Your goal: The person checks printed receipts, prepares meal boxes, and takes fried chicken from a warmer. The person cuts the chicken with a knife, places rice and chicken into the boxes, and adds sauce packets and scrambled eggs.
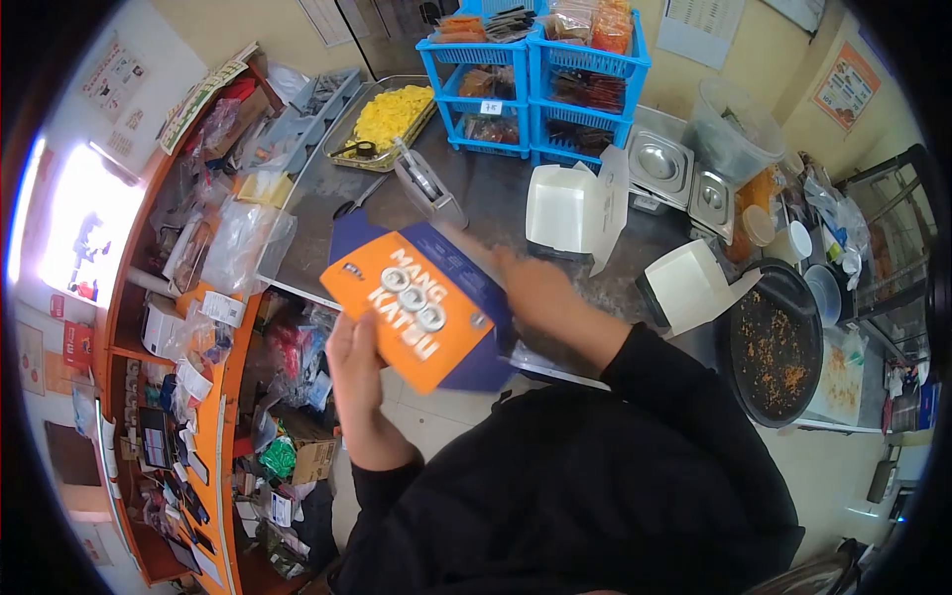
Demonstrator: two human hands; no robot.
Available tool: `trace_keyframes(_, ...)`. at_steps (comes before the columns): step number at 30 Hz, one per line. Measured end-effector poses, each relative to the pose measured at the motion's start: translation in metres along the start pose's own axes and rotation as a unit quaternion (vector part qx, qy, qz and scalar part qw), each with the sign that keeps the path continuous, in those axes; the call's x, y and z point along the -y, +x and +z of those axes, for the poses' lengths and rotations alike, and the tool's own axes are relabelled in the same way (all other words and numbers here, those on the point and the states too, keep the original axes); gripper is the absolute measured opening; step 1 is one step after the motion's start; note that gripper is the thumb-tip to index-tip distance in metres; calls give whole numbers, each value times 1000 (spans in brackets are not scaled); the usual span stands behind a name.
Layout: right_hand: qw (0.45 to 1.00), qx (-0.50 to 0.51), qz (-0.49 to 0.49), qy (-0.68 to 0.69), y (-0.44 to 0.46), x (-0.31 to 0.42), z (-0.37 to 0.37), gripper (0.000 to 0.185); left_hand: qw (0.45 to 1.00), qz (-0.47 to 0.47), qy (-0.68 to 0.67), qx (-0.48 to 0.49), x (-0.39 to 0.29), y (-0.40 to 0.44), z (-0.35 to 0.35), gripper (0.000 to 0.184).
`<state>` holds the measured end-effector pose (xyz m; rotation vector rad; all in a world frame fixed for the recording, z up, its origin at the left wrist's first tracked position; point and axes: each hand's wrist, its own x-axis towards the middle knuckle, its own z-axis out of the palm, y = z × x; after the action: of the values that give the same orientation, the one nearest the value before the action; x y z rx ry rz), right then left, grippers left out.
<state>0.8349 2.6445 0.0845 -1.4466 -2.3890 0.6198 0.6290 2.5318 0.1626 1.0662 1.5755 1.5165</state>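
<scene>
An orange and purple printed carton (416, 312) is held up over the front edge of the metal counter (382, 213), its orange face toward the camera. My left hand (357, 372) grips its lower left edge. At the carton's right side my right hand (540, 297) holds the purple part, with the fingers partly hidden behind it. One open white box (562, 210) stands on the counter beyond my right hand, and a second open white box (686, 285) is to the right. A clear tape dispenser (428, 185) sits just behind the carton.
Blue stacked baskets (481, 104) of packets stand at the back, beside a tray of yellow food (395, 117). Metal containers (659, 164) and a round black pan (773, 347) with crumbs are on the right. An orange shelf (213, 486) with clutter runs along the left.
</scene>
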Motion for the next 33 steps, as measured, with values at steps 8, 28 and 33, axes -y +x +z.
trace_keyframes(8,983,-88,97,-128,43,-66,-21,19,962,31,268,31,77,56,-30,28)
trace_keyframes(28,937,-319,16,144,-460,-144,-69,38,821,168,-33,544,32,-265,328,34)
trace_keyframes(33,831,-502,198,133,-622,-183,-91,36,723,117,-77,677,5,-423,426,42)
